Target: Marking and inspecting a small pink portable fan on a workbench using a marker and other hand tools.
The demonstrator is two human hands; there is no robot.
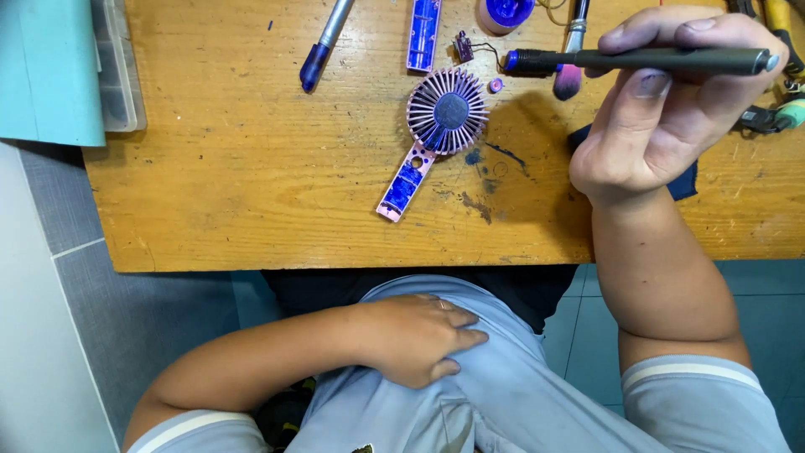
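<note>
My right hand is raised over the wooden table and grips a dark pen-shaped tool held level, its blue tip pointing left. Below and left of that tip lies an opened pink hand-held fan, grille up, with its blue-lined handle pointing toward me. A tiny pink ring lies just right of the fan head. My left hand rests flat on my lap, below the table edge, holding nothing.
At the table's far edge lie a blue-tipped marker, a blue handle cover, a small circuit board with wires, a round blue part and a pink brush. A clear plastic box stands left. Tools lie at right.
</note>
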